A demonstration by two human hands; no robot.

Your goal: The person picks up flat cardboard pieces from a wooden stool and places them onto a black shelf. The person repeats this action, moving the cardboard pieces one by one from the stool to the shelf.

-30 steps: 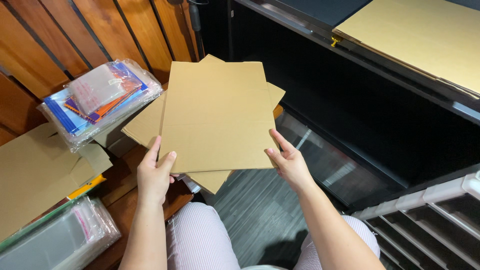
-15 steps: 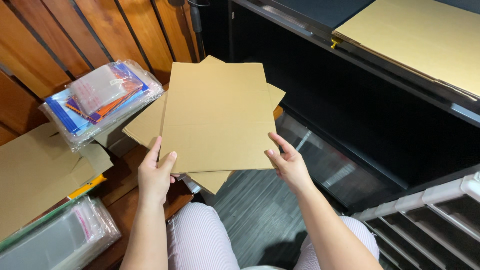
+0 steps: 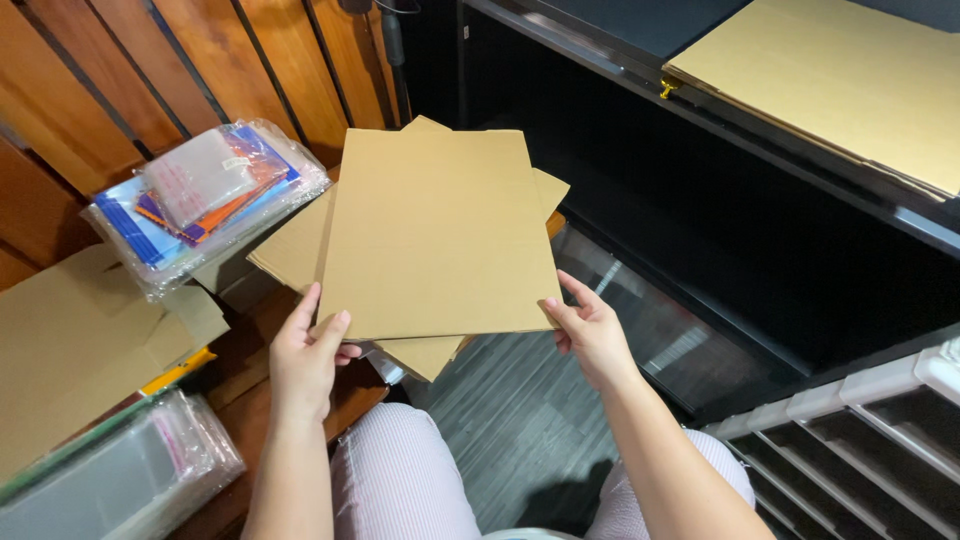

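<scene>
Brown slatted wood panelling [image 3: 200, 50] filled the back left of the view, and a black shelf unit [image 3: 700, 200] ran along the right, carrying a big flat cardboard sheet [image 3: 840, 80] on its top. Down below lay grey plank flooring [image 3: 500, 440], with white drawer racks [image 3: 870, 440] poking in at the lower right.

Centre stage was the flat cardboard piece [image 3: 440, 230], held up in front of the person, tilted toward the camera, probably so its face could be looked over. A second cardboard flat [image 3: 290, 250] sat right behind it, its corners sticking out left and below; whether both hands gripped it too was hard to tell.

Left hand [image 3: 305, 355] pinched the lower left corner, thumb on the front, fingers curled behind. Right hand [image 3: 590, 330] took the lower right edge, thumb pressed on the front, fingers spread underneath for support.

Off to the left, more folded cardboard [image 3: 80, 350] rested on a wooden worktop [image 3: 250, 400], a stack of plastic-wrapped coloured packets [image 3: 200, 200] was perched above it, and clear bags [image 3: 110, 480] sat at the bottom corner.
</scene>
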